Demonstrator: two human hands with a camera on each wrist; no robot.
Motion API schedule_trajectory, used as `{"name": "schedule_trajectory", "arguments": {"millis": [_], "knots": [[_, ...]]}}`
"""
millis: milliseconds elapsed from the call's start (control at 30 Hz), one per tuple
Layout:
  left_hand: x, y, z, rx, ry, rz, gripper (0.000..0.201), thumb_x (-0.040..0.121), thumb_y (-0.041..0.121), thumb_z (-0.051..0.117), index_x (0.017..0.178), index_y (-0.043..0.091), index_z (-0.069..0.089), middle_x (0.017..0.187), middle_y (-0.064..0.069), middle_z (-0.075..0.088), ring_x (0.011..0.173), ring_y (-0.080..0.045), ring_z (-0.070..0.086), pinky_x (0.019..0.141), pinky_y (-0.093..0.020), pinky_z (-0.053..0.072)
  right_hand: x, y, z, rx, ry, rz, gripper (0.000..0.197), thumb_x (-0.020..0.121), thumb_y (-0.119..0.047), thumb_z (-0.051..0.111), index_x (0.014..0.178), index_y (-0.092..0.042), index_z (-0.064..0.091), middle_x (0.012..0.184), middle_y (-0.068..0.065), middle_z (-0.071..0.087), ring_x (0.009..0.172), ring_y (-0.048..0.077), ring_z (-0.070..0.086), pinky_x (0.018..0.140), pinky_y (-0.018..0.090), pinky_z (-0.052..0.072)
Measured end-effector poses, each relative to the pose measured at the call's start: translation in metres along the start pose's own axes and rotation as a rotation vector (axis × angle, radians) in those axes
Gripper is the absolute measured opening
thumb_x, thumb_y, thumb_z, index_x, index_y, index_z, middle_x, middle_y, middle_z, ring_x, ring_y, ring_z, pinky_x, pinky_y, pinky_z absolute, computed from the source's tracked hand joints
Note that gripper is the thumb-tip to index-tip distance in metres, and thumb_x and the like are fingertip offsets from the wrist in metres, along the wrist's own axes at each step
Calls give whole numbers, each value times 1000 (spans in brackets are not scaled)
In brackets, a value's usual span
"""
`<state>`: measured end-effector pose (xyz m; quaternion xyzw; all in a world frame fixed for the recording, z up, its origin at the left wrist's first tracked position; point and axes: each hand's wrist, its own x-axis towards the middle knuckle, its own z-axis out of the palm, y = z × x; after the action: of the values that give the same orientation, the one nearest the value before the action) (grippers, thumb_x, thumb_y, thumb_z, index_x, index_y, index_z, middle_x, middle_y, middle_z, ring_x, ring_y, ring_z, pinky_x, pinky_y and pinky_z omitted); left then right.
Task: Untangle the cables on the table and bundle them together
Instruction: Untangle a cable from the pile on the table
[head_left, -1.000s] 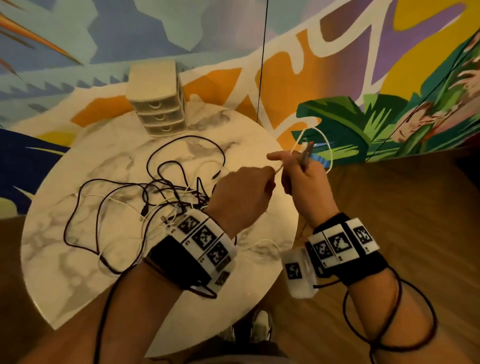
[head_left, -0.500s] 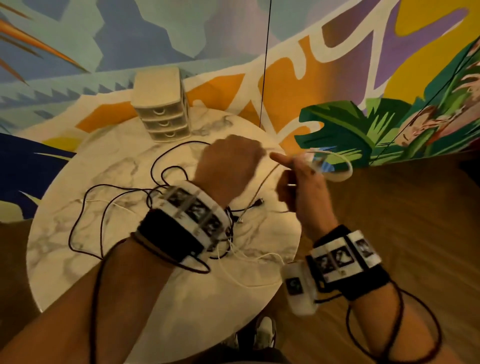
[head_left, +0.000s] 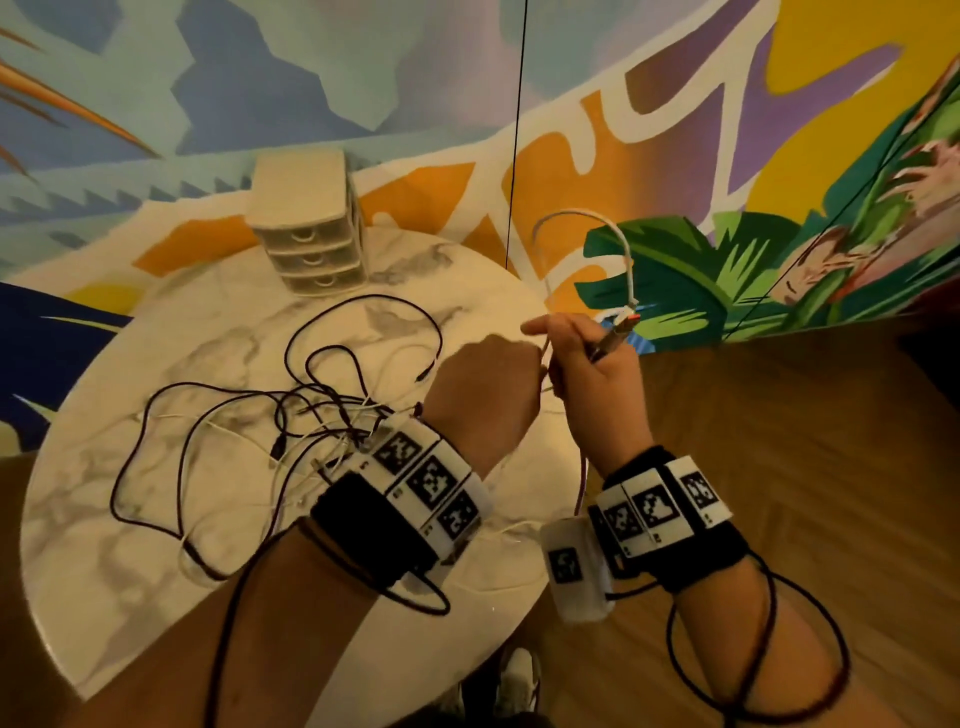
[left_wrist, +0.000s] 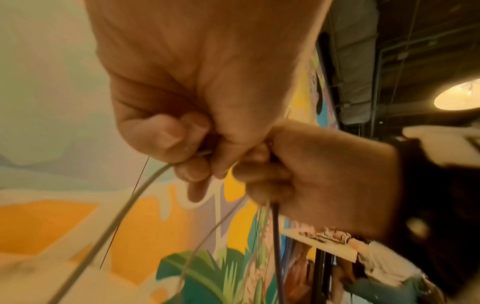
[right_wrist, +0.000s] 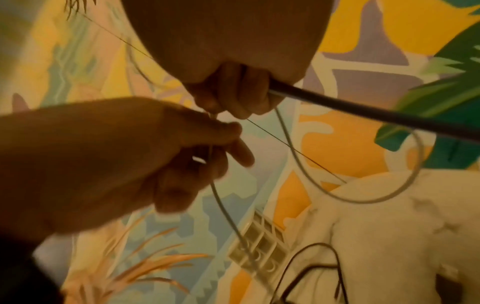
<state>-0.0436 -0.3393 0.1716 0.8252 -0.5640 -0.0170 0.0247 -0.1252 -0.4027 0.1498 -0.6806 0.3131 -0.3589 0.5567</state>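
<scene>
Above the marble table (head_left: 130, 519), both hands' fingers (left_wrist: 166, 135) pinch the looped white cable (head_left: 621, 244).

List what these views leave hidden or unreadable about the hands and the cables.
- Head view: the left hand shows only its back, hiding its fingers' grip on the white cable.
- Head view: the tangled cables run under the left wristband; their crossings are unreadable.
- Left wrist view: the cables run off the bottom edge, blurred.
- Right wrist view: the right hand is dark; what its dark cable ends in is cut off.
</scene>
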Motion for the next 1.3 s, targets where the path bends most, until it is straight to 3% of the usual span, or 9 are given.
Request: {"name": "schedule_trajectory", "arguments": {"millis": [100,267,400,567,700,800,933,1133,1300], "knots": [[-5,-3,20,-193,-66,-49,26,98,32,39,96,18,62,91,-9,63,83,-30,61,62,-35,41,3,4,-8,-5,-3,41,29,100,-14,43,77,-13,61,54,-10,45,48,-1,41,50,12,35],[-11,-55,61,-600,-299,-265,23,98,26,45,81,15,57,91,-15,65,68,-23,55,65,-34,45,40,-14,-76,458,565,124,28,98,-17,39,74,-22,53,45,-10,39,40,7,32,41,21,24],[3,-111,39,-341,7,-367,26,97,29,44,88,13,63,93,-11,66,85,-28,59,69,-33,42,50,-4,-111,616,755,180,23,99,-23,38,82,-19,53,47,-9,41,38,8,31,38,19,23],[26,-85,-2,-209,243,-151,29,95,33,47,87,14,67,88,-9,67,83,-30,60,65,-36,44,12,24,-41,525,411,514,35,100,-38,39,91,-14,63,53,-4,48,37,6,31,35,17,23],[13,-81,7,-230,237,-165,33,95,37,45,78,16,64,78,-5,63,76,-27,57,64,-38,47,3,20,-16,359,358,397,37,100,-32,43,99,-2,65,51,1,54,38,10,33,39,21,27],[6,-90,4,-293,221,-120,32,95,36,48,76,15,63,75,-4,62,76,-26,56,63,-37,44,4,7,-19,213,246,235,47,99,-32,44,62,-11,64,46,1,45,43,16,35,46,24,29],[2,-55,-2,-239,145,60,24,95,30,48,85,13,63,80,-2,56,77,-23,54,62,-34,36,0,-6,15,-186,-185,277,66,93,-58,38,51,-10,57,47,3,46,45,14,44,51,27,35],[-12,-54,28,-280,179,-11,22,92,27,51,112,22,61,97,1,66,87,-22,60,69,-39,49,11,8,25,-229,-124,305,53,99,-33,44,54,-10,60,45,-2,52,39,5,46,54,26,37],[-24,-95,77,-319,81,-278,14,90,25,53,90,17,64,93,-3,60,82,-26,60,66,-37,49,30,-22,-3,162,196,109,44,101,-24,38,66,-16,63,46,-5,52,43,6,41,49,22,34]]}}
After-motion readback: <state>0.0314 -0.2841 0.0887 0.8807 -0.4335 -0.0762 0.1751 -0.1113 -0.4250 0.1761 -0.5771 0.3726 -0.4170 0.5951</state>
